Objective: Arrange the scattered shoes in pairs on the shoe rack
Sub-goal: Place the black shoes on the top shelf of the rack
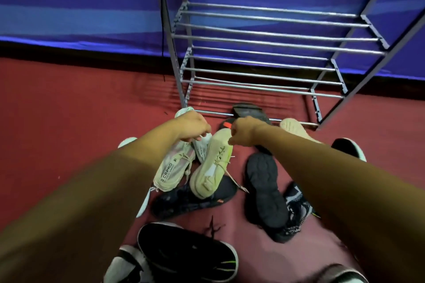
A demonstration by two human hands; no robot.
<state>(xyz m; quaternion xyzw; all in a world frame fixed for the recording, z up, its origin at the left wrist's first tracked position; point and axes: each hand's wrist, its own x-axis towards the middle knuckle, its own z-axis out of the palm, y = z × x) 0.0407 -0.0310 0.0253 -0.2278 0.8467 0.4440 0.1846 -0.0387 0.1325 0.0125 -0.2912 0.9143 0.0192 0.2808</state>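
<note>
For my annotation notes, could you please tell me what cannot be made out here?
1. Head view: the grip of the left hand on the lettered cream shoe, hidden under the hand itself.
2. Head view: dark shoe before the rack, mostly hidden by the right hand holding the sole-up cream shoe.
3. Head view: black shoe, cut off by the bottom edge.

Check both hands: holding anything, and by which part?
Left hand grips the CAPRO shoe, right hand the sole-out shoe, each at its far end; heel or toe unclear.
</note>
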